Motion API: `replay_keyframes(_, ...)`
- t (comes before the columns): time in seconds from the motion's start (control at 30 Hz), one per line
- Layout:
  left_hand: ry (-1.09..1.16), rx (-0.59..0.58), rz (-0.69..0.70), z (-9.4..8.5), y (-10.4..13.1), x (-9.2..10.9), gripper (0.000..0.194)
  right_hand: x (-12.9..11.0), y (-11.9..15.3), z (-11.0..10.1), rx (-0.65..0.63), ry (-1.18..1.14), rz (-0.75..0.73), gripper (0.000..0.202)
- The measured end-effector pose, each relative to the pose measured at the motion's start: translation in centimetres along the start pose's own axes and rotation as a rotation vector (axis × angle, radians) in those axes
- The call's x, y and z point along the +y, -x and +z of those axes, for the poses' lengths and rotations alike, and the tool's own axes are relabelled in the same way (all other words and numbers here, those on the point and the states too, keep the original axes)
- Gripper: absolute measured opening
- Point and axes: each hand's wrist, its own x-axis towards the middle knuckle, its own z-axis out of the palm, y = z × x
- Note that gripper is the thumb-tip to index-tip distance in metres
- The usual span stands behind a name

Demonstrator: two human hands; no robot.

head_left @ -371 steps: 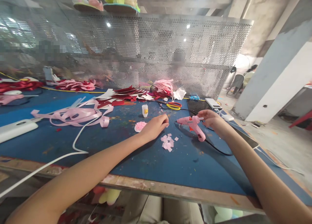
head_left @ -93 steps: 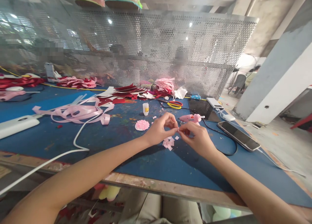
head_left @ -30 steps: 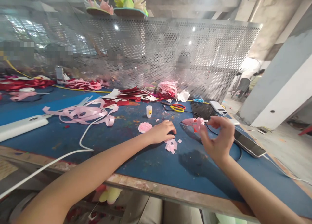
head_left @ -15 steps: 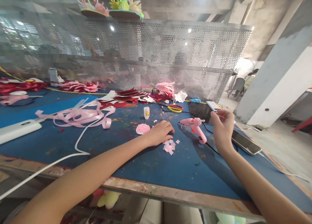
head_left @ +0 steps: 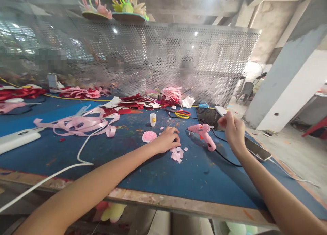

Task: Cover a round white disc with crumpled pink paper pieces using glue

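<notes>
While the left hand rested curled beside overlapping pale-pink squares on the blue tabletop, the right hand hovered near the pink glue gun; whether either pinched anything was unclear.

A perforated metal screen is spanning the frame's upper middle, bird ornaments are standing upper left, and a pale pillar is slanting down the right side.
</notes>
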Motion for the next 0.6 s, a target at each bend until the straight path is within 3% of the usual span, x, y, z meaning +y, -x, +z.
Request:
replay_keyframes(0.07, 0.028, 0.010, 0.013, 0.0, 0.0, 0.0, 0.012, -0.1, 0.0, -0.3, -0.035, 0.006, 0.000, 0.064)
replay_keyframes(0.17, 0.082, 0.052, 0.027, -0.3, 0.0, 0.3, 0.009, -0.1, -0.5, -0.7, -0.039, 0.000, -0.009, 0.069)
replay_keyframes(0.27, 0.174, 0.128, 0.006, -0.7, 0.0, 0.6, 0.009, 0.1, -1.2, -1.1, -0.343, 0.066, -0.013, 0.061)
replay_keyframes(0.37, 0.346, 0.218, -0.033, -0.9, 0.0, 0.6, 0.008, 0.4, -1.2, -0.9, -0.678, 0.287, -0.057, 0.052)
replay_keyframes(0.47, 0.573, 0.259, -0.087, -0.7, -0.2, 0.5, 0.009, 0.7, -0.2, 0.2, -0.791, 0.390, -0.046, 0.045)
replay_keyframes(0.6, 0.816, 0.268, -0.184, -0.5, -0.5, 0.4, 0.015, 0.9, 1.5, 1.8, -0.866, 0.273, 0.067, 0.038)
